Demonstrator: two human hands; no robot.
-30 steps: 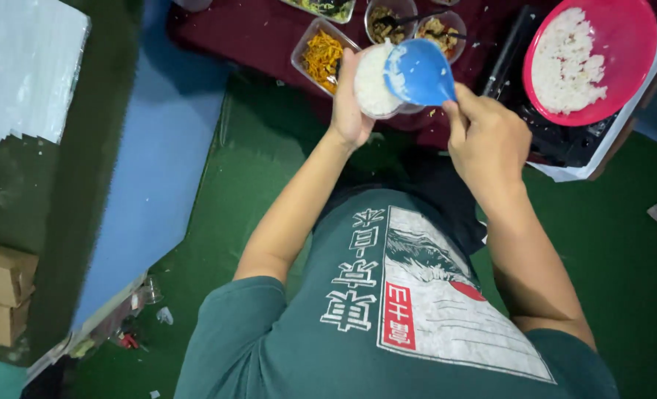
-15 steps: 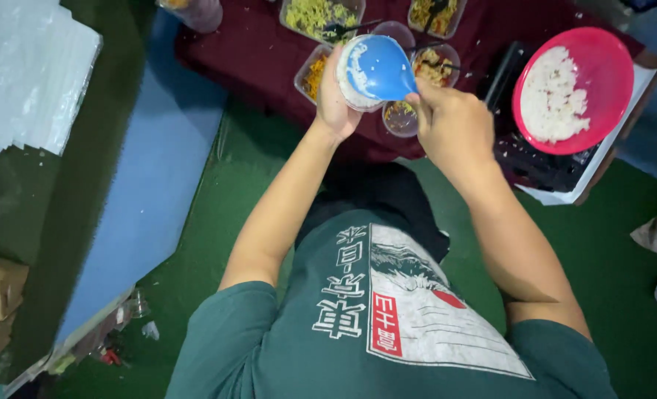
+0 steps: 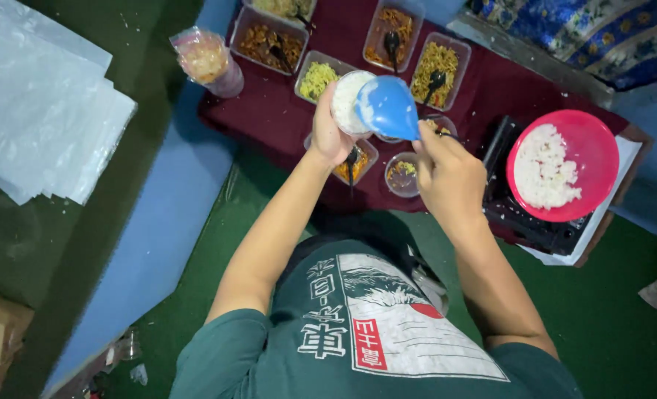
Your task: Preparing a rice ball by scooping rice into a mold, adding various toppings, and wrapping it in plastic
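Left hand: your left hand [image 3: 330,131] is wrapped around a small white cup [image 3: 347,102] packed with rice, fingers curled on its near side, holding it above the maroon surface [image 3: 284,118].
Right hand: your right hand [image 3: 446,171] pinches the handle of a blue rice paddle [image 3: 387,107], fingers closed tight on it.
Key relation: the paddle's blade lies flat against the cup's mouth, just right of your left hand and touching the cup; the paddle's long axis runs from your right hand up and leftward to the cup, so the right hand works the tool while the left, nearer the cup, steadies it.
Where the cup is: in the air over the middle of the surface, above the small tubs, not set down.
Count, rectangular trays: five clear trays [image 3: 271,46] of cooked toppings along the far edge, one half cut off by the frame; three show dark spoons.
Count, small tubs: three near your hands, one with orange shreds [image 3: 356,161], one round tub [image 3: 404,177], and one largely hidden behind the paddle.
Count, rice bowls: one pink bowl [image 3: 590,148] of white rice, well right, resting on a dark stand.
Elsewhere: one tied bag of food [image 3: 206,60] at the surface's left corner; a stack of clear plastic sheets [image 3: 44,111] lies well left.
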